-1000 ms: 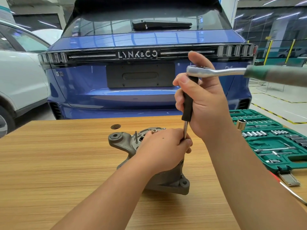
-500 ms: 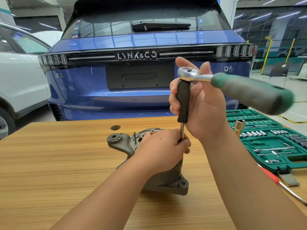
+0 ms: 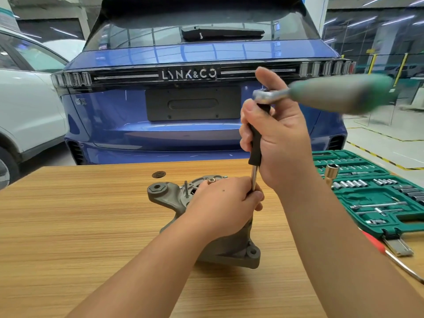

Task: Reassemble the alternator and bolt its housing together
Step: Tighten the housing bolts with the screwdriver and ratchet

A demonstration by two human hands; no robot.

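The grey alternator (image 3: 231, 251) stands on the wooden table (image 3: 75, 226), its mounting ear at the left. My left hand (image 3: 222, 205) lies over its top and pinches the chrome shaft of a black-handled extension driver (image 3: 256, 143) that stands upright on the housing. My right hand (image 3: 277, 138) grips that black handle. A ratchet wrench (image 3: 339, 95) with a green handle sits on the driver's top end and points right, blurred. The socket end and the bolt under my left hand are hidden.
An open green socket set case (image 3: 371, 193) lies at the table's right, with a brass-coloured socket (image 3: 331, 172) standing on it. A red-handled screwdriver (image 3: 390, 253) lies at the right edge. A blue car's rear (image 3: 192, 106) stands just beyond the table, a white car (image 3: 27, 111) at left.
The ratchet's green handle has swung from pointing right toward me and back out to the right. My left hand and the alternator stay where they were.
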